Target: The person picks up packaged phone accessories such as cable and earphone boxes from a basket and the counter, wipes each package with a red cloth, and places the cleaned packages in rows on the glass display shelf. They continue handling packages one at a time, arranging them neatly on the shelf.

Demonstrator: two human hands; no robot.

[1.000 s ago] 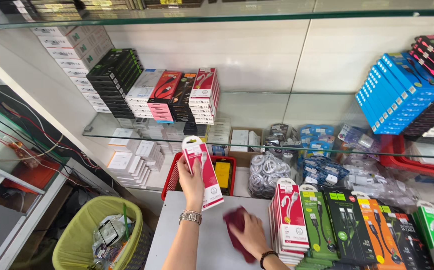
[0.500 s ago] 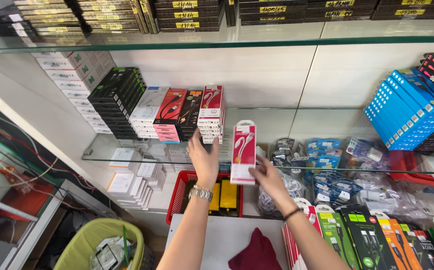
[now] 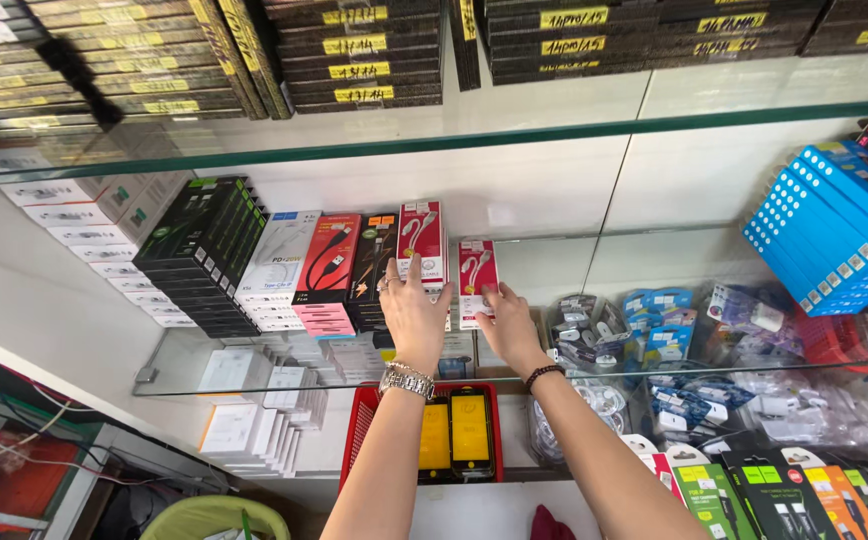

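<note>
Glass shelf [image 3: 254, 375]: red-white box [image 3: 477, 280] now apparently set down, both hands touching.

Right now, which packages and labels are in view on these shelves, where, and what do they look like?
Red-and-white cable box: middle glass shelf, upright, under the right hand.
Taller red-and-white box stack: beside it, touched by the left hand.
Black boxes: shelf left, leaning row.
Blue boxes: right, slanted stack.
Yellow labels: on dark boxes, top shelf.
Red basket: below, holding yellow-faced packs.

A small flat red-and-white cardboard cable box [image 3: 477, 280] stands upright on the glass shelf [image 3: 254, 375], just beside a taller stack of red-and-white boxes [image 3: 423, 245].
</note>
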